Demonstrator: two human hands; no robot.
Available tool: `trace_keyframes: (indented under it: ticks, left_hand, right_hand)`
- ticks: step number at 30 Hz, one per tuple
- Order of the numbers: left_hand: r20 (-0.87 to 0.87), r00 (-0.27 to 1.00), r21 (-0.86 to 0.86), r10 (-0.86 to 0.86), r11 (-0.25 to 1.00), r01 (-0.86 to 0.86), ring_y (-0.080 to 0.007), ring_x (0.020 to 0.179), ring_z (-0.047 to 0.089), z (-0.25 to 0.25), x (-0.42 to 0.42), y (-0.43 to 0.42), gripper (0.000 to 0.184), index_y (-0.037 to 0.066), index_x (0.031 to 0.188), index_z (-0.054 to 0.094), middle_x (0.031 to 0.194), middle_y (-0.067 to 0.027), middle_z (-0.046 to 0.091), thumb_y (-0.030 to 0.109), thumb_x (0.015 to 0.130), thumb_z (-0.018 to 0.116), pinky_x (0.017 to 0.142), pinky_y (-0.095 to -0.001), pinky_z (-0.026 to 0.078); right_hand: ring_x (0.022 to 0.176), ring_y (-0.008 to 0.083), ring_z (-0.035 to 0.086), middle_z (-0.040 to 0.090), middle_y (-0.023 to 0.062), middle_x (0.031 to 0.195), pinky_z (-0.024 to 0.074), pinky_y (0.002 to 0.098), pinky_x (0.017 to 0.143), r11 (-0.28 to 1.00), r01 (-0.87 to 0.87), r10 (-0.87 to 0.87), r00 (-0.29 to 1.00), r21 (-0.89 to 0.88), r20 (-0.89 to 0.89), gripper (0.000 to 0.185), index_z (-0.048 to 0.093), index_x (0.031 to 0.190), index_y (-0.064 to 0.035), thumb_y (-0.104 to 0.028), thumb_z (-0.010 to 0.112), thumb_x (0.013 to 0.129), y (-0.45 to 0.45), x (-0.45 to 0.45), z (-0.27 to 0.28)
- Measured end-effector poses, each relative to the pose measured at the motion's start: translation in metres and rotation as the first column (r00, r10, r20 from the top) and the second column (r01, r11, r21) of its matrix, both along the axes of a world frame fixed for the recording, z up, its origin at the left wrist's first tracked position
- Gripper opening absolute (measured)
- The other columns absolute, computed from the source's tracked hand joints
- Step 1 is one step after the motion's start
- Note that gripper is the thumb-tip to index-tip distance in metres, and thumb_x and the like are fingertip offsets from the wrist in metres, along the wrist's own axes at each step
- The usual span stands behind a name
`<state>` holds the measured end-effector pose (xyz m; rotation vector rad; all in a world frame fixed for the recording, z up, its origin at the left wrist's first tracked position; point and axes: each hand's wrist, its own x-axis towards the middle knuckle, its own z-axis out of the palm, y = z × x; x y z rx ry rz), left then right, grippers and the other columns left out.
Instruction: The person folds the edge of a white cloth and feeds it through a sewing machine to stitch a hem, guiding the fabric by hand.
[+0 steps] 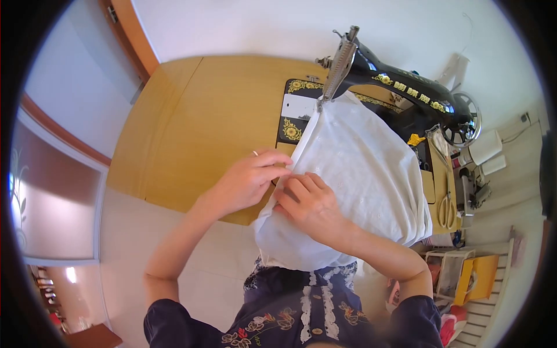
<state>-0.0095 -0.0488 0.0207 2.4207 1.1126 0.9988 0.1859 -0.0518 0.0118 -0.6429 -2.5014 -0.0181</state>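
White fabric (360,168) spreads from under the needle end of a black sewing machine (400,81) down over the table edge to my lap. Along its left side runs a narrow folded edge, which both hands grip. My left hand (252,177), with a ring on one finger, pinches this edge between thumb and fingers. Just below and to the right, my right hand (310,206) has its fingers curled on the same edge, the cloth partly hidden under them. The presser foot area (320,104) sits at the far end of the fold.
The wooden sewing table (197,127) extends to the left. Scissors (445,203) lie at its right edge, near a small yellow item (415,139). Thread spools (461,159) and a white rack with a yellow box (476,278) stand to the right. A door frame (136,35) is at upper left.
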Motion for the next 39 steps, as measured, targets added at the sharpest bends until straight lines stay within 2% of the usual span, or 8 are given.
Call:
trace_keyframes:
  ticks: [6,9,12,21,24,27,33,39]
  left_hand:
    - [-0.161,0.968,0.047,-0.194,0.978,0.204,-0.0247,0.112,0.059,-0.025,-0.008,0.025,0.027,0.004,0.097,0.068,0.105,-0.0057,0.064,-0.006,0.072,0.064,0.103,-0.0480,0.039]
    - [-0.213,0.969,0.092,-0.124,0.985,0.146,-0.0229,0.111,0.060,-0.015,0.001,0.015,0.027,0.007,0.095,0.067,0.103,-0.0036,0.065,-0.002,0.070,0.068,0.107,-0.0516,0.034]
    - [-0.192,0.977,0.121,-0.091,0.986,0.116,-0.0204,0.110,0.060,-0.014,0.017,0.013,0.023,0.009,0.091,0.067,0.100,-0.0020,0.064,0.004,0.069,0.071,0.109,-0.0512,0.033]
    - [-0.293,0.956,0.362,-0.036,0.921,0.146,-0.0181,0.102,0.062,-0.016,0.045,0.008,0.008,0.008,0.082,0.067,0.098,-0.0025,0.065,0.007,0.073,0.067,0.105,-0.0486,0.039]
    - [-0.274,0.961,0.400,-0.022,0.907,0.135,-0.0182,0.100,0.064,-0.015,0.046,0.007,0.008,0.007,0.081,0.066,0.097,-0.0040,0.066,0.007,0.073,0.068,0.104,-0.0481,0.040]
    - [-0.312,0.950,0.414,-0.017,0.898,0.152,-0.0185,0.099,0.065,-0.014,0.044,0.008,0.008,0.006,0.081,0.066,0.096,-0.0048,0.066,0.007,0.073,0.069,0.104,-0.0482,0.040]
    - [-0.292,0.956,0.404,-0.035,0.901,0.157,-0.0195,0.099,0.065,-0.013,0.042,0.008,0.009,0.005,0.083,0.066,0.098,-0.0059,0.065,0.006,0.074,0.068,0.103,-0.0465,0.042]
    - [-0.324,0.938,0.311,-0.125,0.922,0.230,-0.0216,0.101,0.064,-0.014,0.040,0.012,0.014,0.004,0.086,0.065,0.099,-0.0071,0.064,0.007,0.072,0.067,0.097,-0.0402,0.047]
  right_hand:
    - [0.083,0.0229,0.060,0.058,0.0077,0.082,0.0474,0.0358,0.074,0.997,-0.055,0.055,0.998,0.052,0.001,0.014,0.060,0.079,-0.0047,-0.012,0.069,0.071,0.013,0.006,-0.005]
    - [0.078,0.0236,0.060,0.060,0.0073,0.081,0.0470,0.0363,0.073,0.986,-0.083,0.038,0.955,-0.142,-0.294,0.011,0.060,0.080,-0.0047,-0.004,0.068,0.072,0.021,0.012,-0.012]
    - [0.074,0.0255,0.060,0.062,0.0075,0.080,0.0468,0.0369,0.073,0.933,-0.159,0.018,0.916,-0.323,-0.400,0.011,0.061,0.082,-0.0047,0.000,0.066,0.075,0.031,0.028,-0.014]
    - [0.085,0.0307,0.060,0.061,0.0126,0.096,0.0479,0.0403,0.075,0.728,-0.288,0.036,0.923,-0.622,-0.384,0.015,0.061,0.099,-0.0027,-0.006,0.065,0.084,0.064,0.076,0.007]
    - [0.093,0.0287,0.058,0.058,0.0119,0.106,0.0469,0.0390,0.078,0.935,-0.007,-0.094,0.959,-0.353,-0.269,0.018,0.062,0.100,-0.0043,-0.008,0.066,0.083,0.099,0.073,-0.003]
    - [0.102,0.0293,0.056,0.057,0.0108,0.110,0.0449,0.0389,0.084,0.990,0.090,-0.094,0.995,-0.111,-0.032,0.028,0.062,0.105,-0.0055,-0.005,0.069,0.077,0.119,0.070,-0.005]
    - [0.107,0.0271,0.054,0.056,0.0076,0.123,0.0415,0.0412,0.087,0.999,0.035,-0.035,0.999,-0.006,-0.034,0.032,0.062,0.105,-0.0073,-0.003,0.069,0.074,0.121,0.066,-0.008]
    - [0.127,0.0262,0.042,0.051,0.0039,0.135,0.0320,0.0503,0.103,0.995,0.088,-0.080,0.988,-0.056,0.134,0.035,0.059,0.119,-0.0100,-0.018,0.065,0.085,0.130,0.062,-0.007]
